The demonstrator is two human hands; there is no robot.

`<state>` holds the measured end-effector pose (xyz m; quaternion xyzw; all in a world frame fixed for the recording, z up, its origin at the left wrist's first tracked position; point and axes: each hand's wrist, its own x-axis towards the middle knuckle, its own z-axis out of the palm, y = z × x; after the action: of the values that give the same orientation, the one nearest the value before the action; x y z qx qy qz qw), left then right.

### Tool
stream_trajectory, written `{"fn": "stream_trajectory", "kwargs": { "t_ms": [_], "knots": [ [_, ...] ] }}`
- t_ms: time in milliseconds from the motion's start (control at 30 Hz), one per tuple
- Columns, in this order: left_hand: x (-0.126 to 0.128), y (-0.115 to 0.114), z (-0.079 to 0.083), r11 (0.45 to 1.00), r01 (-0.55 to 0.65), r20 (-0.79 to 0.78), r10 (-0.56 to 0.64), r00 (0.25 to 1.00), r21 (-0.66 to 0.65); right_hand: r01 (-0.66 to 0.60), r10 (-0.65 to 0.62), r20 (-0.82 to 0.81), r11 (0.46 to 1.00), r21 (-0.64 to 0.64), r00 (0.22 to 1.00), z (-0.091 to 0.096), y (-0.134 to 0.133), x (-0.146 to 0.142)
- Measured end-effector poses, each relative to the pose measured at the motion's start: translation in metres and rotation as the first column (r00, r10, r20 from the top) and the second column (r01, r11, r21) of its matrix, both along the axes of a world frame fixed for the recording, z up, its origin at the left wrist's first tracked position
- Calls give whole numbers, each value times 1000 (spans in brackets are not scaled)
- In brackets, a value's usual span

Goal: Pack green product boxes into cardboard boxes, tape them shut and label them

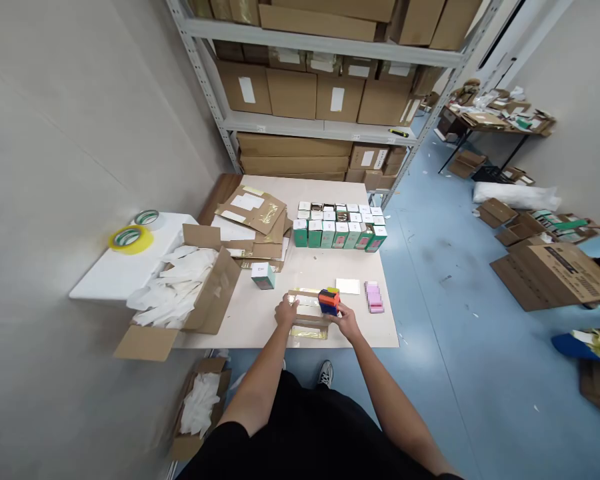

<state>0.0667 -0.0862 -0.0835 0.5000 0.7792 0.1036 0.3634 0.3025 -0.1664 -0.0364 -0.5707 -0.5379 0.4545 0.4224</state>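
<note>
A small cardboard box (309,321) with shiny tape along it lies near the front edge of the table. My left hand (285,312) grips its left end, the thumb over the top. In my right hand (347,322) is an orange and dark blue tape dispenser (329,302), held over the box's right end; a bit of yellow shows behind it. Just beyond the dispenser lies a white card or flat box (347,286). A stack of pink packets (374,297) is to the right. One green and white carton (263,275) stands alone at the left.
Rows of green and white cartons (341,235) stand at the back right. Flattened cardboard (255,210) is piled at the back left. An open box of white paper (180,283) and tape rolls (131,239) sit left. Shelving (325,125) rises behind the table (365,330).
</note>
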Motion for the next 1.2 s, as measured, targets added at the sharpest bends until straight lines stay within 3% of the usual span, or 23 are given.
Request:
{"fn": "stream_trajectory", "kwargs": {
  "t_ms": [133, 267, 367, 500, 567, 667, 767, 900, 1200],
  "knots": [
    [-1, -5, 13, 1000, 6, -28, -6, 1000, 15, -58, 45, -138, 994, -88, 989, -19, 1, -16],
    [-11, -21, 28, 952, 124, -24, -122, 992, 281, -46, 1, -225, 979, -197, 974, -38, 0, -10],
    [-11, -38, 39, 917, 108, 180, -189, 965, 384, -67, 17, -236, 976, -206, 972, -45, 0, -6],
    [9, -53, 60, 922, 27, 489, -230, 842, 386, -56, 9, -263, 984, -170, 965, -45, -1, -6],
    [22, -54, 70, 922, -5, 552, -227, 803, 387, -56, 7, -289, 985, -160, 957, -43, -1, -5],
    [38, -50, 80, 923, 23, 542, -245, 804, 383, -88, 41, -265, 982, -166, 963, -41, 0, -2],
    [51, -44, 82, 919, 75, 507, -281, 815, 388, -113, 71, -234, 979, -170, 970, -41, 3, 1],
    [60, -38, 79, 905, 53, 477, -272, 836, 423, -119, 75, -262, 980, -156, 962, -44, 5, 1],
    [52, -37, 85, 902, -17, 533, -241, 811, 432, -123, 87, -236, 982, -143, 968, -43, 4, 1]
  ]
}}
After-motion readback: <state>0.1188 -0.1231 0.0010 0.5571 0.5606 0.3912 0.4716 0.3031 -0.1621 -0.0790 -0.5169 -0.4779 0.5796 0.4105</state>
